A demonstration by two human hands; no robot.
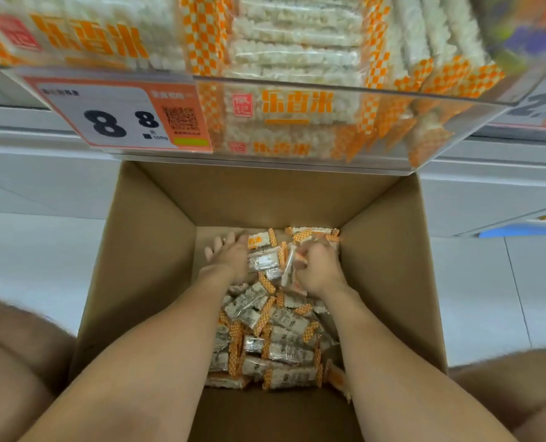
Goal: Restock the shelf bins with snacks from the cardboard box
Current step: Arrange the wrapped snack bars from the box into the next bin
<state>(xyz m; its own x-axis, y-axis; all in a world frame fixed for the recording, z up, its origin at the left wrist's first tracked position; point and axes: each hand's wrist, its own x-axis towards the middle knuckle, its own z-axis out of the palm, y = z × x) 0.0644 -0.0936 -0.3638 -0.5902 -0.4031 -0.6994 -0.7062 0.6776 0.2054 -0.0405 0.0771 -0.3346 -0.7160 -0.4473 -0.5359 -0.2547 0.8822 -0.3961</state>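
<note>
Head view: in the cardboard box (144,250), our left hand (230,255) rests with fingers spread on the snack packets (281,339) heaped at its bottom; our right hand (321,267) clamps its fingers on several packets; the clear shelf bin (329,87) above holds more.

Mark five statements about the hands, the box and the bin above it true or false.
1. The left hand and right hand are both inside the cardboard box. True.
2. The right hand grips snack packets. True.
3. The left hand is clenched in a fist. False: its fingers lie spread on the packets.
4. The clear bin above the box is empty. False: it holds orange-checked packs.
5. The price tag on the bin shows large eights. True.
</note>
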